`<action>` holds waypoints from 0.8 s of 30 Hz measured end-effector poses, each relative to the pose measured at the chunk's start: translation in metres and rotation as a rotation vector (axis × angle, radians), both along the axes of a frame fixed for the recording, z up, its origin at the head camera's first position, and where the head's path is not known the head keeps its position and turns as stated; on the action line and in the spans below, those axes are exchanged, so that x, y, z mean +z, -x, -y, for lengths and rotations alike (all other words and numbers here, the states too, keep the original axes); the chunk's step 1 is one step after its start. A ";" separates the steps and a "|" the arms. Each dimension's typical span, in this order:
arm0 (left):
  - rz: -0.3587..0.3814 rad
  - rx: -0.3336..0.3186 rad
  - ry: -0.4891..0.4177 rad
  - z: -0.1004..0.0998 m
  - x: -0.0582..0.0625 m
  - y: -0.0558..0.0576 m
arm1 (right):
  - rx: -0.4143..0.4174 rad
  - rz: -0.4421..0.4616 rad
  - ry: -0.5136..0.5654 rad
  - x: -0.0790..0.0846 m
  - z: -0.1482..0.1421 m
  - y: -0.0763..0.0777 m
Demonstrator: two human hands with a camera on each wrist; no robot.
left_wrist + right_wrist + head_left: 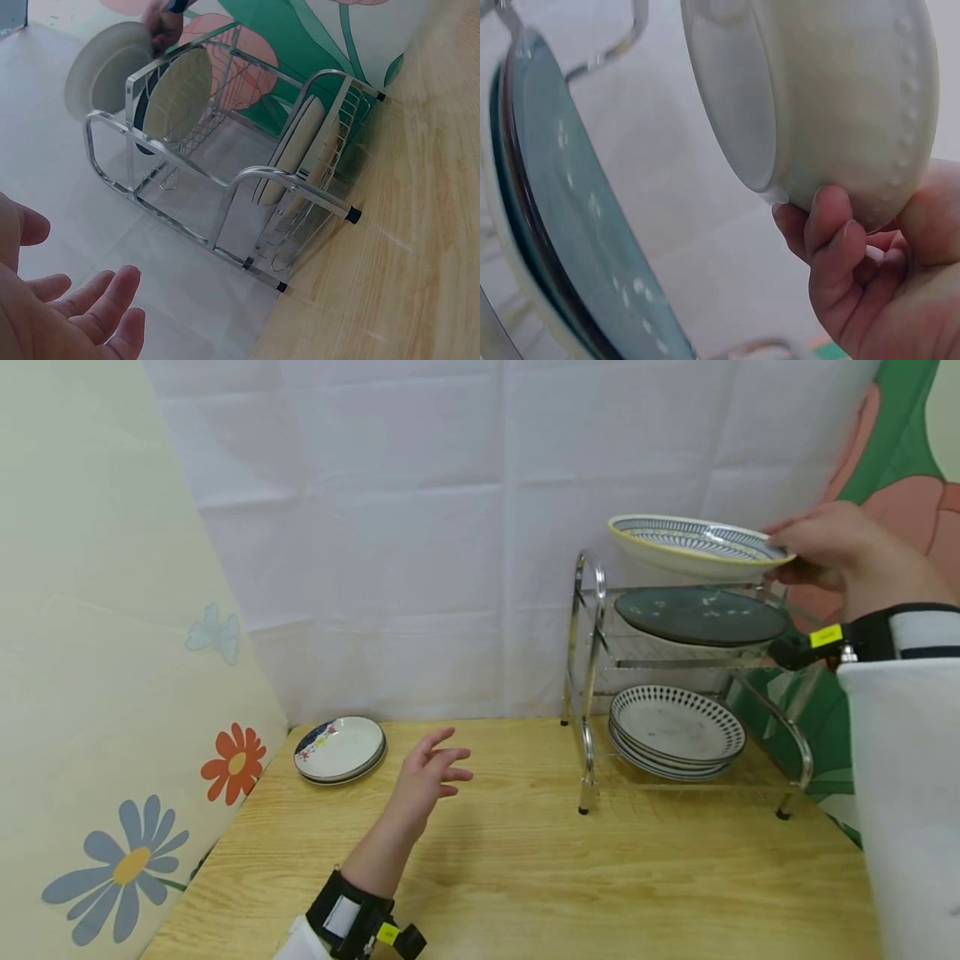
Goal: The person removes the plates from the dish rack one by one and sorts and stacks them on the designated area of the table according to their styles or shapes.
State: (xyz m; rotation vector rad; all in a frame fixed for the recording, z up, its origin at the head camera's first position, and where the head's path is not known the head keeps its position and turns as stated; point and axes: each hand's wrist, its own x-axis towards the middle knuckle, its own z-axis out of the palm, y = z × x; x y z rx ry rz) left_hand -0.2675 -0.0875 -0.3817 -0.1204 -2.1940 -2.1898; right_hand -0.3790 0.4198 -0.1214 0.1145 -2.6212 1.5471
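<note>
1. Gripping its rim, the right hand (832, 545) held a round, yellow-rimmed white plate (690, 545) above the chrome wire rack (587, 747).
2. The left hand (425, 778) had loosely spread fingers.
3. Blue patterning lined the plate.

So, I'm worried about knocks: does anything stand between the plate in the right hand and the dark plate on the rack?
Nothing visible does: the right wrist view shows open space between the yellow-rimmed plate in the right hand and the dark plate below.
</note>
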 end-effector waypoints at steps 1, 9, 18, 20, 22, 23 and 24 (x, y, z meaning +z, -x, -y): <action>0.003 0.001 -0.005 0.001 0.001 -0.001 | 0.014 -0.007 0.013 0.002 0.005 -0.001; 0.020 -0.019 -0.038 0.010 0.010 -0.005 | 0.106 0.002 0.112 0.010 0.064 -0.009; 0.022 -0.039 -0.094 0.013 0.023 -0.015 | 0.228 -0.041 0.096 -0.014 0.142 -0.028; 0.021 -0.045 -0.108 0.014 0.026 -0.017 | 0.257 -0.034 0.087 -0.023 0.155 -0.035; 0.020 -0.052 -0.120 0.014 0.030 -0.020 | 0.286 -0.036 0.079 -0.033 0.167 -0.042; 0.019 -0.055 -0.125 0.014 0.032 -0.021 | 0.308 -0.035 0.083 -0.038 0.172 -0.045; 0.017 -0.063 -0.125 0.014 0.034 -0.023 | 0.317 -0.031 0.085 -0.044 0.177 -0.048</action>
